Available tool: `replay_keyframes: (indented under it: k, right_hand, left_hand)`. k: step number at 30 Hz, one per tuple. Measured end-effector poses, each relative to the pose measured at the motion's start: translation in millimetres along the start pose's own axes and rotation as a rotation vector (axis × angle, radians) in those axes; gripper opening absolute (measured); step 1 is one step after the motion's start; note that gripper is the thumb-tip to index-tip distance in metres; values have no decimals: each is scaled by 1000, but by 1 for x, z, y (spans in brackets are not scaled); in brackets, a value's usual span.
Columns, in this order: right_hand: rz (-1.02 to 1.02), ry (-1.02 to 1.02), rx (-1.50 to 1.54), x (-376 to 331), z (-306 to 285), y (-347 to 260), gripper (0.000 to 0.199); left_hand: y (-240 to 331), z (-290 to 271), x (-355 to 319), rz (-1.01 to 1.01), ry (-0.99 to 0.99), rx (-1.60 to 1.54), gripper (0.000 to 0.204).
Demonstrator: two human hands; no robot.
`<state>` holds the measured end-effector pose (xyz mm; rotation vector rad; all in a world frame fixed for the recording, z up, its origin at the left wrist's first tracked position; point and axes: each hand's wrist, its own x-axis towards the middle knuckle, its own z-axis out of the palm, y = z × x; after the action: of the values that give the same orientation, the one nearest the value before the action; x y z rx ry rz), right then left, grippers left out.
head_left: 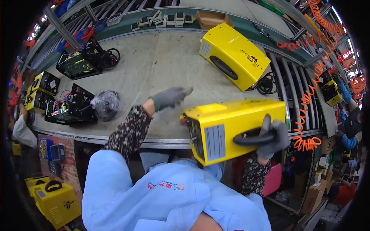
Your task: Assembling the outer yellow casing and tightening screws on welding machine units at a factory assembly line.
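Observation:
A yellow welding machine (239, 119) lies across the front edge of the bench, tilted, with a grey label panel and a dark front end facing left. My right hand (278, 139), in a grey glove, is closed around the black handle (248, 139) on the machine's near side. To the left of the machine, my gloved left hand (169, 98) hovers over the bench with fingers stretched to the right and nothing in it. A second yellow machine (235, 54) rests farther back at the right, its black cable (266, 83) coiled beside it.
Opened machines with bare circuit boards (79, 63) stand on the bench (142, 57) at the left, near a plastic-wrapped bundle (106, 104). Metal rollers (296, 88) run along the right. An orange coiled hose (308, 100) hangs there. A cardboard tray (214, 19) sits at the back.

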<state>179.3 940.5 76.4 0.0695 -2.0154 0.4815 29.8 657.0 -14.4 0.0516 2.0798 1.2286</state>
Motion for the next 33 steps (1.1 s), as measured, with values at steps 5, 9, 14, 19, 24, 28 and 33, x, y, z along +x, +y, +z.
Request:
replay_keyframes:
  k: [5,9,14,19,24,28,33]
  right_hand:
    - [32,93,-6,-7,22,-20,33]
    - [-140,129,79,-41,38,-54,29]
    - [-337,-482,241,-124,26,-65,10]
    - [-350,-479,281,-123,46,-55,12]
    - [-384,-528,144,-137,70,-39,14]
    - [-364,-573,126,-144,72,-26,21]
    - [-373,-772,402,-123,47,-12,40]
  left_hand:
    - [-51,24,1,62,-152,-792,33]
    - [-40,-30,-12,326,-38,-681,34]
    - [-53,-54,-34,463,250,-612,51]
    - [-64,-56,-24,589,376,-601,47]
    - [-46,-62,8,679,349,-625,44]
    - [-40,-63,9,659,320,-550,44]
    - [-26,-105,25,550,238,-146,41]
